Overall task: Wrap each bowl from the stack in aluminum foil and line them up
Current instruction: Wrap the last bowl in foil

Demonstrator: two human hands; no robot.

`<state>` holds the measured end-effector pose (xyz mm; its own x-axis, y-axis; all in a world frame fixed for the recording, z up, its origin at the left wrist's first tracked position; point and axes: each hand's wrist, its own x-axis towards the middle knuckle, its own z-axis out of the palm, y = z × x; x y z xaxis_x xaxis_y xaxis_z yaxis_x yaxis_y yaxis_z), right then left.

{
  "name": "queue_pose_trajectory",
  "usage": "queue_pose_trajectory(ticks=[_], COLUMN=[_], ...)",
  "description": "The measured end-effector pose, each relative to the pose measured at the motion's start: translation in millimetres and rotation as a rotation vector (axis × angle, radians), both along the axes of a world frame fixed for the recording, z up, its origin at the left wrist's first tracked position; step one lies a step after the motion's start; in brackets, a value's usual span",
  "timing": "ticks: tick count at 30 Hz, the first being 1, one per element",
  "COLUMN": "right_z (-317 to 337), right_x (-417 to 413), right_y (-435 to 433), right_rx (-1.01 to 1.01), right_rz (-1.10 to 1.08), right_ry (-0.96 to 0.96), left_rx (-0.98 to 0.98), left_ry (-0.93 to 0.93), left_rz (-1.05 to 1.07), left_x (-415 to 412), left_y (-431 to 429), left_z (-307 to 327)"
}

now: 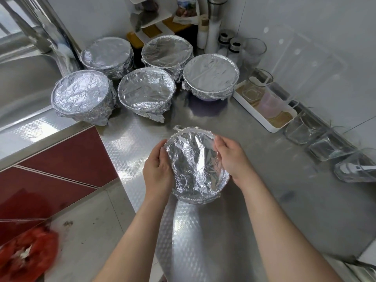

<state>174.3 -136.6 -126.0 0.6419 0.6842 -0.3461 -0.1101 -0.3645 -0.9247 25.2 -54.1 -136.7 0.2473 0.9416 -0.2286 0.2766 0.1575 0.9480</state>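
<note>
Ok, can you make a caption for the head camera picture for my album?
A foil-wrapped bowl, tilted, gripped by the left hand and right hand above the counter, five wrapped bowls behind.

A single view was supplied, recorded by a wide-angle camera worn on the head. The camera was directed forward and steeply down onto a steel counter [264,180]. Straight edges were bowed towards the frame borders by the lens. The left hand [157,165] and right hand [234,159], with a foil-wrapped bowl [195,163] gripped between them, were framed close to the lens near the centre, both forearms entering from the bottom edge. Five wrapped bowls [146,88] were placed farther off in the upper half. A sink [24,78] was caught at upper left
</note>
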Motion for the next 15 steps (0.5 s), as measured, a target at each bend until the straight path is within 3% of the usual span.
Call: queue_pose_trajectory(ticks=[6, 15], right_z=[-2, 4], right_x=[11, 30], right_y=[-5, 31], right_rx=[-0.022, -0.076], right_rz=[0.079, 0.379], right_ry=[0.086, -0.187], left_rx=[-0.006, -0.012], left_ry=[0.026, 0.022], left_rz=[-0.055, -0.106], left_x=[-6, -4], left_y=[6, 9], left_z=[0, 4])
